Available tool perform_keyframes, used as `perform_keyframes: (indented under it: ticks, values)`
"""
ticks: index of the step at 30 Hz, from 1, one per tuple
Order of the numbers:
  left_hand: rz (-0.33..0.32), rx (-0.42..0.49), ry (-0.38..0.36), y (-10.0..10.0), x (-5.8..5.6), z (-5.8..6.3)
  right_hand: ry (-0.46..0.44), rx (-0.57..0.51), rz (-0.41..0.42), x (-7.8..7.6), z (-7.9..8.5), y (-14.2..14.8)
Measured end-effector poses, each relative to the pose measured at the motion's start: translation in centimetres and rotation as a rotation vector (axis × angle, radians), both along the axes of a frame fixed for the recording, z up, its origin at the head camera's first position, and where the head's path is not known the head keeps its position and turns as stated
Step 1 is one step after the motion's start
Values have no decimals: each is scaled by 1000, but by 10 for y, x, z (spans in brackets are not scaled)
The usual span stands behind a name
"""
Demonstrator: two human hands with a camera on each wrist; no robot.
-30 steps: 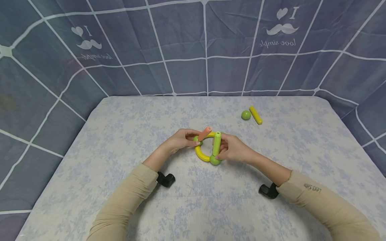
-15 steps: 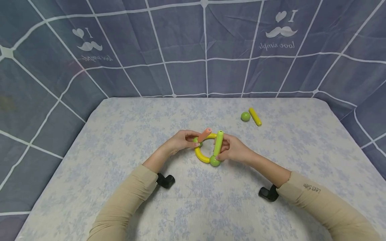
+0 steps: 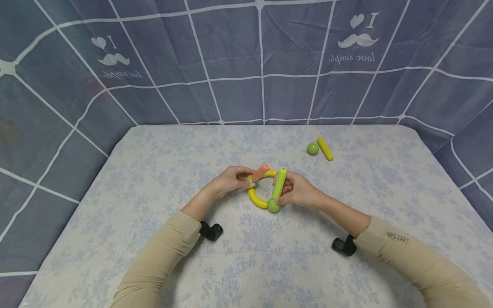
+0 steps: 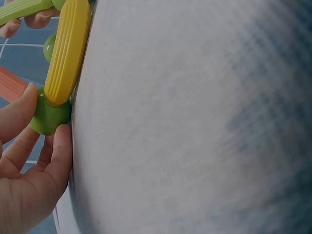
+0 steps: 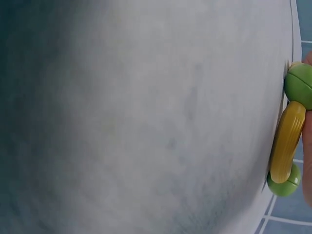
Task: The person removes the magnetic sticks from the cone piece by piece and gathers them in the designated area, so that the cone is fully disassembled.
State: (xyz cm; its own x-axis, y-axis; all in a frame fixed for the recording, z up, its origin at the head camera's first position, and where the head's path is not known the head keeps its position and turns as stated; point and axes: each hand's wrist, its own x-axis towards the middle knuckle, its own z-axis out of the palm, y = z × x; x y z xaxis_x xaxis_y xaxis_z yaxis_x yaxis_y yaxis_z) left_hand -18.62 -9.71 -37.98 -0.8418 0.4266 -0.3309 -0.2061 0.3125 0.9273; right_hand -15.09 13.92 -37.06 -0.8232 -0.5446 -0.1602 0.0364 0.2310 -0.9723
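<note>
Curved yellow rods (image 3: 257,199) and green balls form a ring on the table, with an orange rod (image 3: 260,172) and a light green rod (image 3: 280,184) sticking up from it. My left hand (image 3: 230,180) pinches the green ball (image 4: 48,117) at the ring's left side, at the foot of the orange rod. At the ring's near right, my right hand (image 3: 299,188) holds the light green rod low down, its thumb right at the green ball (image 3: 274,205) beneath. Right-hand fingers partly hide the ring's far right. In the right wrist view that hand is mostly cut off.
A loose green ball (image 3: 313,148) and a straight yellow rod (image 3: 325,149) lie farther back to the right on the flowered tablecloth (image 3: 246,265). Behind and beside the table hangs a blue checked curtain (image 3: 231,55).
The light green rod's top has tipped slightly to the right, along with my right hand's fingers. My left hand and the ring have stayed in place.
</note>
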Motion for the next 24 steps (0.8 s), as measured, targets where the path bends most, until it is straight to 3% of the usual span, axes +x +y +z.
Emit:
perform_keyframes:
  ticks: [9, 17, 24]
  values:
    - [6, -5, 0, 0, -1, -1, 90, 44, 41, -1, 2, 0]
    - [0, -13, 1, -1, -1, -1, 106, 72, 34, -4, 2, 4]
    - [0, -32, 26, 0, -1, -1, -8, 11, -38, -11, 6, 11]
